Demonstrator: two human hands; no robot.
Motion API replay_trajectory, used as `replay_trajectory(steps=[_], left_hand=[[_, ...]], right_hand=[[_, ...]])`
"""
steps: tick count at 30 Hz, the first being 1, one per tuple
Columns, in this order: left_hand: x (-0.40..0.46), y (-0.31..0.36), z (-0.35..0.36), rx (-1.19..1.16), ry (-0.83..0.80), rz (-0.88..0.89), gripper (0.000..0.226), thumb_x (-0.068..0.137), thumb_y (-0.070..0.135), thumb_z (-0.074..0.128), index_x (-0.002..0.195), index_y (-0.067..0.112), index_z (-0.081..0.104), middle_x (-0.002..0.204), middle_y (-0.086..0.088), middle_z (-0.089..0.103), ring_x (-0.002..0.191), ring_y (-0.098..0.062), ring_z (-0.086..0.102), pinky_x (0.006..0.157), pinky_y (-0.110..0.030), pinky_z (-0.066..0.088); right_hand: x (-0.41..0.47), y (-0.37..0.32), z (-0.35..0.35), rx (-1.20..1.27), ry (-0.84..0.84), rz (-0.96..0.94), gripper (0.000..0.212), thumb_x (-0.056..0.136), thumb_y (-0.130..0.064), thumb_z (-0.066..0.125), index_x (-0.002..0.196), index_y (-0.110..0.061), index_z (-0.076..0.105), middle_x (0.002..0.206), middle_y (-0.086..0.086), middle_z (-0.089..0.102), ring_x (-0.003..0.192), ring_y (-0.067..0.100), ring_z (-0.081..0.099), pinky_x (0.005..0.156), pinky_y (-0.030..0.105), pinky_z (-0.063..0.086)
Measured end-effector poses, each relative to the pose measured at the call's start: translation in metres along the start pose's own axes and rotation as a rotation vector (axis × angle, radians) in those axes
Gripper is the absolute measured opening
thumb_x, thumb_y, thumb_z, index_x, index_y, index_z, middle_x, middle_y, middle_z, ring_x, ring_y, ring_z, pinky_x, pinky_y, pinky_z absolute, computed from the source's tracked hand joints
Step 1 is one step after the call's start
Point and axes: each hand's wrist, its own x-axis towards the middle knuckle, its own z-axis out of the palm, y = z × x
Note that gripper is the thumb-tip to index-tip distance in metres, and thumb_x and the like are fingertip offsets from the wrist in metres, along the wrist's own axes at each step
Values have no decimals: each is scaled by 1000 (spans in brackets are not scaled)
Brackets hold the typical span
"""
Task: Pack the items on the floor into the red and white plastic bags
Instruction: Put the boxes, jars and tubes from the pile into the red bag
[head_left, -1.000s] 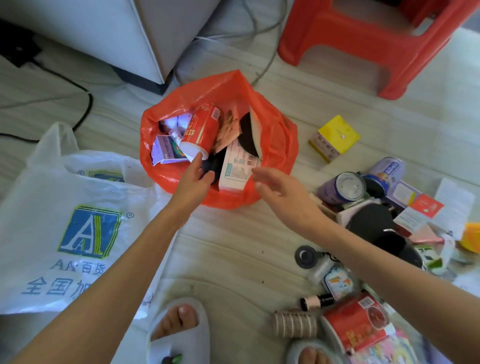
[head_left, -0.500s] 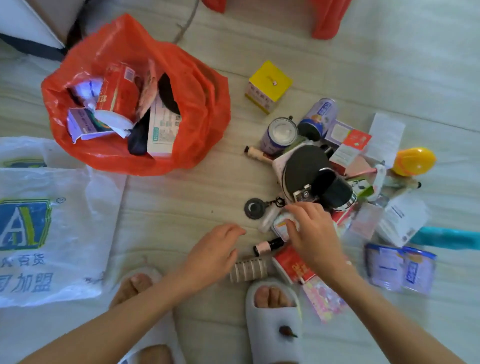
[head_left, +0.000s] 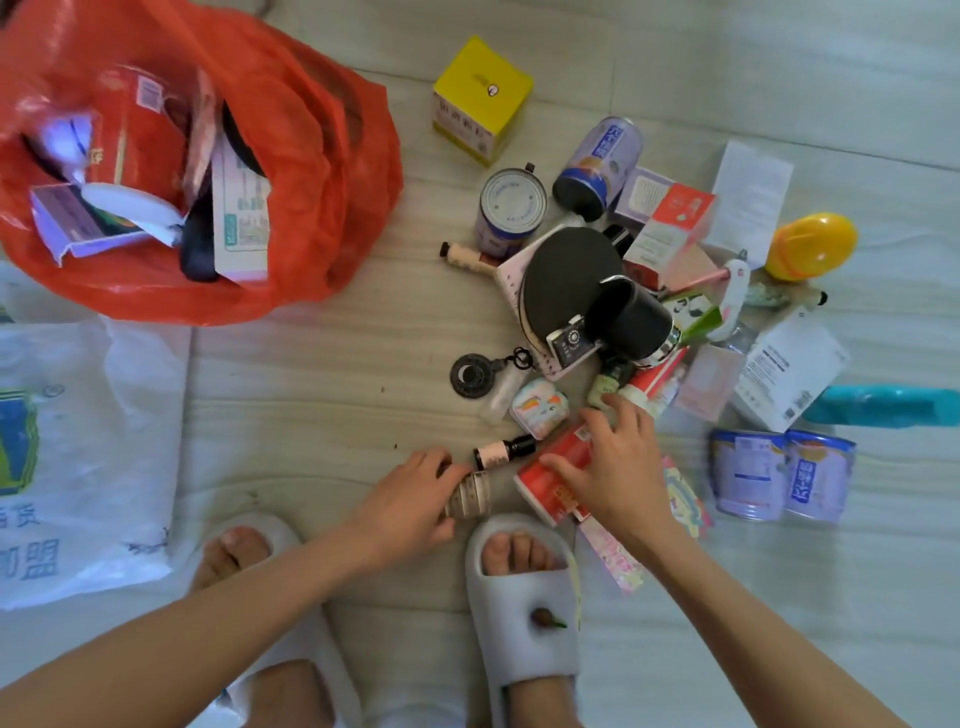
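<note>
With the red bag (head_left: 311, 171) far left part-filled and the white bag (head_left: 78, 441) lying flat, the right hand (head_left: 618, 467) curls over a red can (head_left: 558, 475) and the left hand (head_left: 410, 499) pinches a small striped roll (head_left: 470, 493), both on the near floor, to be lifted and carried left next

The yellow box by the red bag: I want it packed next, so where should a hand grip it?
From above, thumb and fingers on two opposite side walls of the yellow box. It stands alone on the floor, yellow top up, its sides apparently clear.
</note>
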Motion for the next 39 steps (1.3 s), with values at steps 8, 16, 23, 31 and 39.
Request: replay_trajectory(steps=[8,16,23,31,39], left_hand=[[-10,-15,-9,-14,118,-129,57,79,24,60,132,15,44,124,-12,47,109,-31,50,89,-35,44],[-19,-19,-14,54,19,-167,56,82,32,54,135,21,37,124,-7,44,112,-25,48,89,-32,40],[-29,-32,-32,-239,132,-206,59,80,30,60,135,18,41,122,-8,47,111,-24,51,93,-28,42],[-47,-46,-80,-557,338,-312,88,53,62,38,129,18,47,106,3,48,90,-9,49,74,-12,32],[-94,-111,-135,-830,827,-600,37,83,26,65,118,19,56,94,2,61,68,1,58,62,-6,42]], right_hand=[[0,-3,-6,257,-138,365,78,71,-60,65,122,-6,41,123,19,41,116,38,41,97,42,36],[10,-10,-7,400,-178,429,62,78,-49,64,117,-7,42,118,21,53,97,35,59,79,36,48],[6,-17,-12,569,-169,403,75,74,-26,73,135,-12,32,124,17,52,91,22,52,77,28,43],[20,-64,-28,561,-302,264,73,62,-26,82,126,-14,49,98,2,64,87,17,60,76,27,46],[71,-185,-98,961,-522,119,27,72,-18,75,92,-10,59,96,14,69,85,23,67,74,31,57]])
